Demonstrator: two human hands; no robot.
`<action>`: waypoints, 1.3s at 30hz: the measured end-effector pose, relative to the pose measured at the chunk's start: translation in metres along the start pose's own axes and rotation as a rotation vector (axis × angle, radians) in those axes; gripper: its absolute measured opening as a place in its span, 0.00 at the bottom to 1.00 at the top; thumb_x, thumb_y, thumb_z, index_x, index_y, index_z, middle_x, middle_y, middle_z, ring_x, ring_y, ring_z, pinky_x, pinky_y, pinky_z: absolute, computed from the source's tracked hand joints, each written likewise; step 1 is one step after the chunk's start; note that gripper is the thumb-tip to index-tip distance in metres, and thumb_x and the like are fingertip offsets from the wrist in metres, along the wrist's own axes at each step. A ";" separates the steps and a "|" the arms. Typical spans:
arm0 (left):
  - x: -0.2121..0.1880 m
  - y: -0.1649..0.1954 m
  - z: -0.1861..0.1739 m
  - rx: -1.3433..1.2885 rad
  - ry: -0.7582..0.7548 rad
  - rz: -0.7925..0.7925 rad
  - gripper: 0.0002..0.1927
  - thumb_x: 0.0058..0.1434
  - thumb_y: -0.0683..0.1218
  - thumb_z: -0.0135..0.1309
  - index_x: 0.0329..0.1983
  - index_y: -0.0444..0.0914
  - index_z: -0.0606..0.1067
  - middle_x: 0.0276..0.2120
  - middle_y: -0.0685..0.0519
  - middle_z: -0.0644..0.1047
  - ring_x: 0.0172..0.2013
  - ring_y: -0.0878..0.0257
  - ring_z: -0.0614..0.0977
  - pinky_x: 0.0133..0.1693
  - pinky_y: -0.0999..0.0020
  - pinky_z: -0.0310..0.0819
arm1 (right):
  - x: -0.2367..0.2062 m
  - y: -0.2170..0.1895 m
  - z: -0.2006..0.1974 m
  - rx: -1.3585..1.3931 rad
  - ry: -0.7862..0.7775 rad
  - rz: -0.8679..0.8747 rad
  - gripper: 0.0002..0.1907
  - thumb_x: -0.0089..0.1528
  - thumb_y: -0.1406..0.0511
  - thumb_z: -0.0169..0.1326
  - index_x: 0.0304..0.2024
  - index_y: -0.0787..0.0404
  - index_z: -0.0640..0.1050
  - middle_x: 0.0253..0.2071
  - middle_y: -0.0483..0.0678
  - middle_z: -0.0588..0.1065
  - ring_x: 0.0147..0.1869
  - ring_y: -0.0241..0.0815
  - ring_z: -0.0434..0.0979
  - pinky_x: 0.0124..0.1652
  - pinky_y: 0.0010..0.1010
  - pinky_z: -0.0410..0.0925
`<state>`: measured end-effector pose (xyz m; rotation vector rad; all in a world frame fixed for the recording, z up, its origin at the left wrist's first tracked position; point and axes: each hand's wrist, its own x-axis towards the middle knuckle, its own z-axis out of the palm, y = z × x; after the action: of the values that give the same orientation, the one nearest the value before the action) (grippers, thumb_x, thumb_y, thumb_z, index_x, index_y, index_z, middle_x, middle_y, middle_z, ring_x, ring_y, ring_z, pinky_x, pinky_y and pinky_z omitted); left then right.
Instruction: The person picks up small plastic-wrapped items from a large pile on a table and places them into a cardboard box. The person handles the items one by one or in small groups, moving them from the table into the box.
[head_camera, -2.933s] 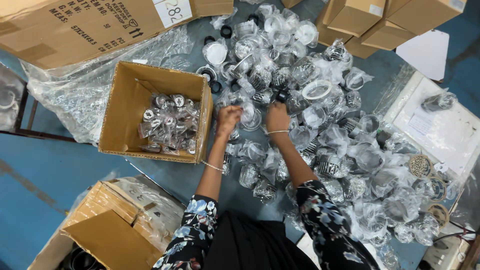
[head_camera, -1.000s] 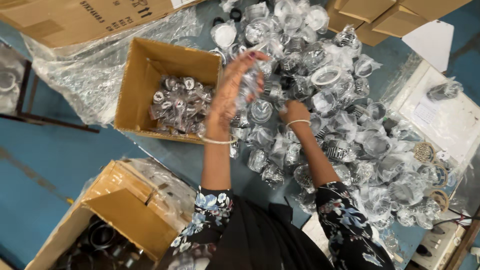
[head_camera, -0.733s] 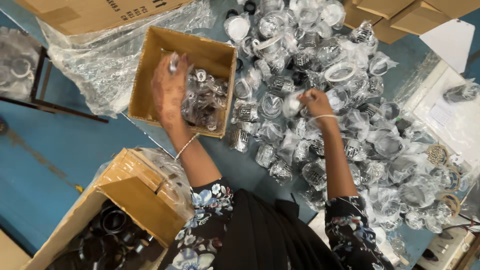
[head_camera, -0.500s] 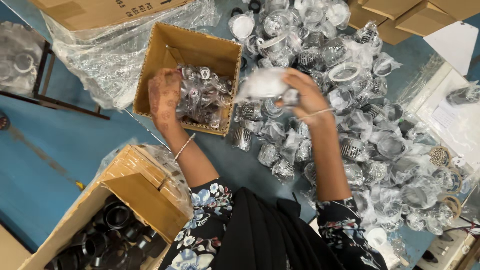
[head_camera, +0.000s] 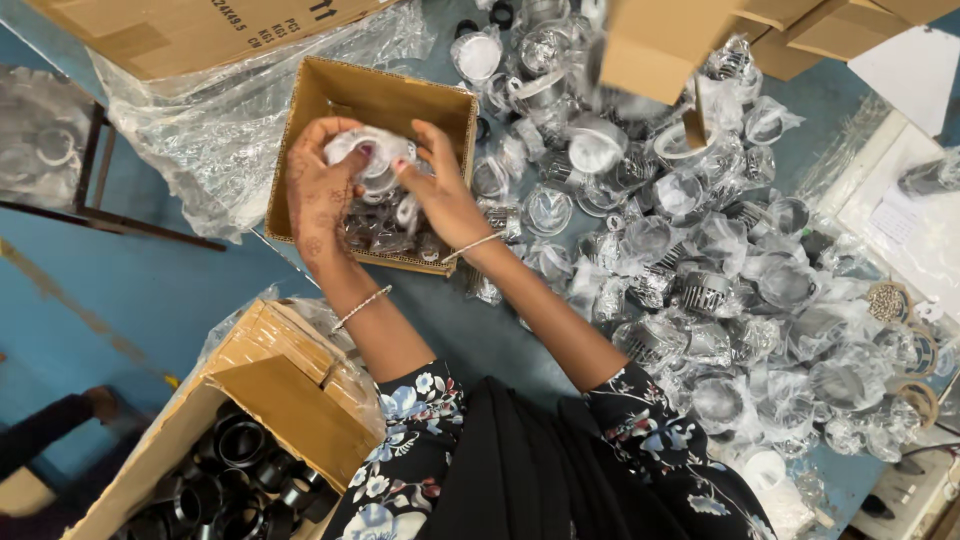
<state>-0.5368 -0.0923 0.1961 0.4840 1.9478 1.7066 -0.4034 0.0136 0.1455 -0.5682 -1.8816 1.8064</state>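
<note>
Both my hands hold one bagged part (head_camera: 378, 158), a round piece in a clear plastic bag, above the small open cardboard box (head_camera: 312, 118). My left hand (head_camera: 322, 195) grips the bag from the left, my right hand (head_camera: 440, 190) from the right. The box under them holds several more bagged parts (head_camera: 385, 232). To the right a big heap of bagged round metal parts (head_camera: 700, 260) covers the blue surface.
An open carton of black rings (head_camera: 235, 470) sits at lower left. A flat cardboard box (head_camera: 200, 30) on clear plastic sheeting (head_camera: 190, 140) lies at the top left. More cartons (head_camera: 670, 40) are at the top right, white papers (head_camera: 905, 215) at right. Another person's hand (head_camera: 95, 402) shows at far left.
My right hand picked a bagged part from the heap and carried it left over the small box. My left hand, which had dropped a part into the box, rose to meet it.
</note>
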 end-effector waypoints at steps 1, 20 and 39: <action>0.003 -0.006 0.000 0.058 0.045 -0.016 0.14 0.58 0.36 0.62 0.47 0.40 0.79 0.39 0.55 0.83 0.32 0.70 0.82 0.27 0.76 0.75 | -0.003 0.000 0.003 -0.137 0.003 -0.094 0.31 0.70 0.61 0.54 0.71 0.61 0.58 0.71 0.59 0.61 0.77 0.51 0.58 0.72 0.40 0.55; -0.024 0.045 0.024 -0.025 -0.516 0.061 0.21 0.65 0.46 0.60 0.59 0.38 0.71 0.46 0.51 0.78 0.44 0.66 0.79 0.40 0.73 0.80 | -0.019 -0.049 -0.059 0.306 -0.065 0.015 0.16 0.73 0.69 0.57 0.59 0.69 0.71 0.54 0.55 0.75 0.58 0.41 0.76 0.58 0.33 0.71; -0.049 -0.015 0.195 0.452 -0.939 0.187 0.28 0.67 0.63 0.58 0.62 0.42 0.73 0.44 0.52 0.81 0.43 0.63 0.81 0.43 0.67 0.75 | -0.549 -0.004 -0.189 -1.142 1.245 0.501 0.11 0.66 0.69 0.60 0.44 0.71 0.73 0.38 0.63 0.73 0.40 0.58 0.70 0.42 0.47 0.63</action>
<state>-0.3830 0.0349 0.1711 1.3703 1.5500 0.8177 0.1505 -0.1594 0.1278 -2.0365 -1.5926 0.0389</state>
